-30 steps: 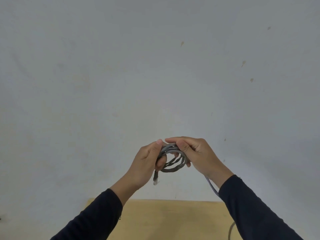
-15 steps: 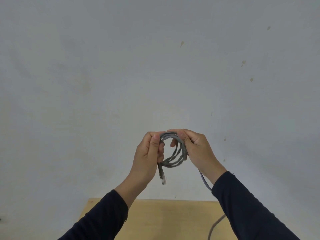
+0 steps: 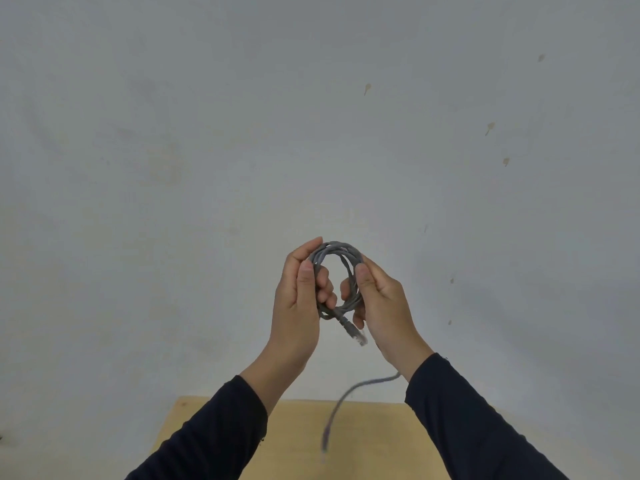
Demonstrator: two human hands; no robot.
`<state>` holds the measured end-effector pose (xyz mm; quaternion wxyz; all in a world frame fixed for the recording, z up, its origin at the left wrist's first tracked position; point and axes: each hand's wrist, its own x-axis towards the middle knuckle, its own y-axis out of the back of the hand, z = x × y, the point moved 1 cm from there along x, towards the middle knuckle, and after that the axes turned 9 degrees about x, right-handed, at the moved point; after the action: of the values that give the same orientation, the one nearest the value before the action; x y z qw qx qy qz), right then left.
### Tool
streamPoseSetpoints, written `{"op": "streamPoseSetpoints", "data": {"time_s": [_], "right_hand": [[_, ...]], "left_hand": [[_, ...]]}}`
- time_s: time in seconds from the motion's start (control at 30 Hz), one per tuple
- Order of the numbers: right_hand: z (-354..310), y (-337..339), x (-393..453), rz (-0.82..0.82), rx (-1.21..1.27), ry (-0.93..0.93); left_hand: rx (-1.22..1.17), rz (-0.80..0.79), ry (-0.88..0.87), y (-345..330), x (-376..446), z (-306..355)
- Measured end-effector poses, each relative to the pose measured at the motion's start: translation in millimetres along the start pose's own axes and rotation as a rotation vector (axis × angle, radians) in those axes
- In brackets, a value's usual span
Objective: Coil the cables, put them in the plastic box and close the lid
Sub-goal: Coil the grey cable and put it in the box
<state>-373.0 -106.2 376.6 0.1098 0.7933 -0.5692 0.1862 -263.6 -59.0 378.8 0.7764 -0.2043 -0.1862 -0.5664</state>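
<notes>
— Holding position noted: both hands raised in front of a pale grey wall [image 3: 207, 168], above the far edge of a wooden tabletop [image 3: 304, 438]. State of the grip?

— Left hand [image 3: 298, 306] closed on the left side of the coiled grey cable [image 3: 337, 249], thumb pressed over the strands. Right hand [image 3: 384, 303] closed on the coil's right side, thumb on the outer loops.

— Cable condition?

— Several loops, coil upright between the hands. One plug end [image 3: 356, 336] hangs just below the coil. A loose tail [image 3: 341, 403], blurred, trails from under the right wrist down over the tabletop.

— Sleeves?

— Dark, both arms.
</notes>
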Motion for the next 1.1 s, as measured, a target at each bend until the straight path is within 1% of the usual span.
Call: {"op": "streamPoseSetpoints", "data": {"time_s": [0.1,0.17,0.27,0.4,0.47,0.53,0.57,0.63,0.7,0.73,0.83,0.9,1.0,1.1], "right_hand": [[-0.8,3.6,5.0,-0.023,-0.018,-0.075],[-1.4,4.4,7.0,-0.057,-0.051,-0.086],[4.2,1.7,3.0,-0.113,-0.146,-0.102],[26.0,-8.2,-20.9,-0.278,-0.384,-0.172],[29.6,-13.7,-31.0,-0.354,-0.566,-0.089],[23.5,-18.2,-32.9,-0.395,-0.730,0.059],[18.1,-19.7,-31.2,-0.419,-0.812,0.115],[5.5,-20.8,-26.3,-0.474,-0.927,0.171],[-9.0,-17.7,-21.9,-0.507,-0.913,0.198],[-17.1,-13.4,-18.8,-0.496,-0.871,0.202],[-40.1,7.0,-7.5,-0.363,-0.699,0.210],[-48.8,18.4,-2.0,-0.293,-0.579,0.179],[-44.1,22.5,-1.0,-0.338,-0.353,0.075],[-36.0,20.9,-6.1,-0.313,-0.278,0.077]], "left_hand": [[-0.056,-0.120,0.008,-2.2,-2.7,1.6],[-0.054,-0.129,-0.008,-2.8,-1.2,3.3],[-0.056,-0.065,-0.033,-2.4,6.0,6.5],[-0.060,0.051,-0.082,6.0,26.3,9.5],[0.055,0.079,-0.116,11.9,33.9,4.9],[0.222,0.065,-0.131,16.9,34.0,-5.9],[0.279,0.040,-0.125,18.4,31.1,-12.8],[0.322,-0.045,-0.087,19.5,20.5,-24.6],[0.334,-0.156,-0.051,20.0,7.6,-31.7],[0.329,-0.212,-0.032,19.9,1.2,-33.2],[0.250,-0.317,-0.009,19.2,-14.9,-28.9],[0.181,-0.339,0.010,19.1,-20.7,-21.5],[0.116,-0.350,0.067,19.1,-21.2,-8.2],[0.104,-0.320,0.063,21.3,-15.9,-0.7]]}}
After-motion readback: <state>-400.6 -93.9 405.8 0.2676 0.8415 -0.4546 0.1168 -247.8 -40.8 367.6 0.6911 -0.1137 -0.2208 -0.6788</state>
